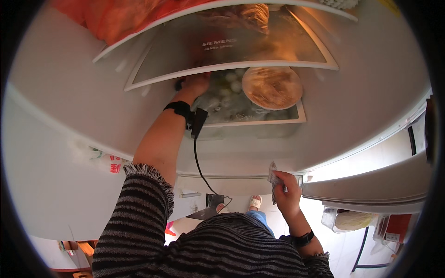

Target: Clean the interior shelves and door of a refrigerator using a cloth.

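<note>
My left hand (195, 83) reaches into a refrigerator, under the front edge of a glass shelf (229, 52). Its fingers are blurred behind the frosted glass, so whether they hold anything is unclear. A small dark thing (179, 84) shows beside that hand. To its right, on the lower glass shelf (250, 123), sits a round bowl (273, 88) with a wrinkled, film-like cover. My right hand (288, 193) is outside the compartment, low in front of my body, pinching a crumpled greyish cloth or wipe (274, 179).
A red plastic bag (114, 17) lies on the top shelf. The open refrigerator door (365, 184) extends at right, with clear bins (333, 219) holding packed food. A black cable (198, 160) hangs from a device strapped to my left wrist. Pale round things (233, 81) show through the lower glass.
</note>
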`<state>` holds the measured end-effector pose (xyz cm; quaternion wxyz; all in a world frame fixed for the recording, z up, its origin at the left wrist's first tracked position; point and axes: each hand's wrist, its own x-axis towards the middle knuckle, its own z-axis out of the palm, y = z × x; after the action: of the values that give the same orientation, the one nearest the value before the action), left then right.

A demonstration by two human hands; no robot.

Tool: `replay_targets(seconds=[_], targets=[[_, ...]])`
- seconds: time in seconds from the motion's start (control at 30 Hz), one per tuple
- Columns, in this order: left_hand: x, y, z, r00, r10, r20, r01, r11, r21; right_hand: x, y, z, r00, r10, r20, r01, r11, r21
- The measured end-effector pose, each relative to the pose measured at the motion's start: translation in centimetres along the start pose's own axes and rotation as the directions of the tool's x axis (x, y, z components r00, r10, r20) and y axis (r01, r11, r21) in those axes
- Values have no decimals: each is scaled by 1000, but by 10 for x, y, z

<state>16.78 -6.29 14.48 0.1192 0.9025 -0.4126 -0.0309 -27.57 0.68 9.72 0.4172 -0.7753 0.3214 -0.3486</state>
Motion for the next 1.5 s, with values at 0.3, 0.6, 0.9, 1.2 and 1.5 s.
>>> replay_targets(seconds=[0.3, 0.6, 0.9, 1.2, 1.5], targets=[[-12, 82, 26, 916, 400, 39, -390, 908, -156, -2, 0, 0, 999, 30, -25, -29, 999, 15], [4, 67, 38, 838, 545, 28, -516, 808, -284, -20, -1, -2, 995, 64, -75, -65, 998, -9], [-47, 64, 16, 846, 533, 17, -531, 845, -70, -12, -13, 8, 995, 82, -49, -78, 993, 84], [-89, 61, 3, 871, 492, 9, -486, 863, -140, -11, -13, 19, 999, 26, -34, -22, 994, 109], [-117, 51, -12, 828, 554, 85, -526, 821, -222, -5, -16, 36, 999, -21, -24, 24, 990, 142]])
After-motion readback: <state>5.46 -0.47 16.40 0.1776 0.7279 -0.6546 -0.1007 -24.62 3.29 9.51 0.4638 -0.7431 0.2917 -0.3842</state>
